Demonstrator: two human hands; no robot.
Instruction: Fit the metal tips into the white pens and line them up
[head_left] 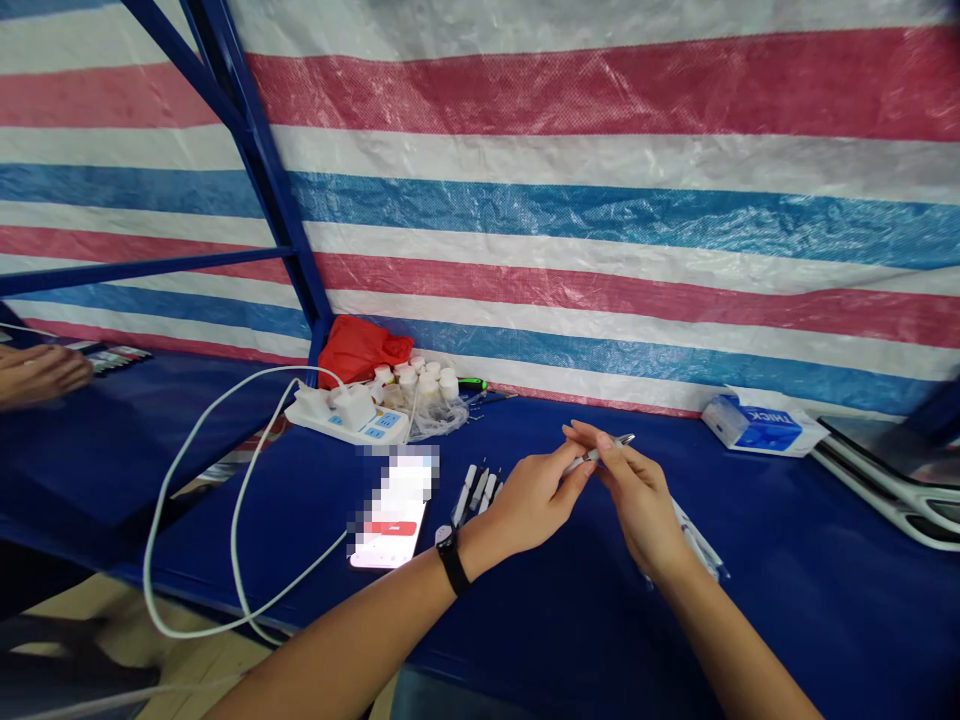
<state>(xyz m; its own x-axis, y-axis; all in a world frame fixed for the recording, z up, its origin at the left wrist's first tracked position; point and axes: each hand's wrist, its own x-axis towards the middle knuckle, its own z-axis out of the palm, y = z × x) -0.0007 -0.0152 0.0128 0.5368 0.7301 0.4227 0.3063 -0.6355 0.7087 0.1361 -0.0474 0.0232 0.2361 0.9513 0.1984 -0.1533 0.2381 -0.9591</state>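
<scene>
Both hands meet above the blue table, closed on one slim pen (591,456) with a pale barrel and a shiny metallic tip. My left hand (541,492), with a dark band at its wrist, grips the barrel end. My right hand (637,500) pinches the pen near the metallic tip, which points up and right. Just left of my left hand lie several white and dark pen parts (474,490), partly hidden by it. More white pens (699,543) lie beside my right wrist, partly covered by it.
A lit phone (394,515) and a white power strip (352,418) with looping cable lie to the left. Behind stand bagged white bottles (431,385) and a red bag (360,350). At right are a tissue pack (763,422) and a rack (892,480). Another person's hand (45,373) shows far left.
</scene>
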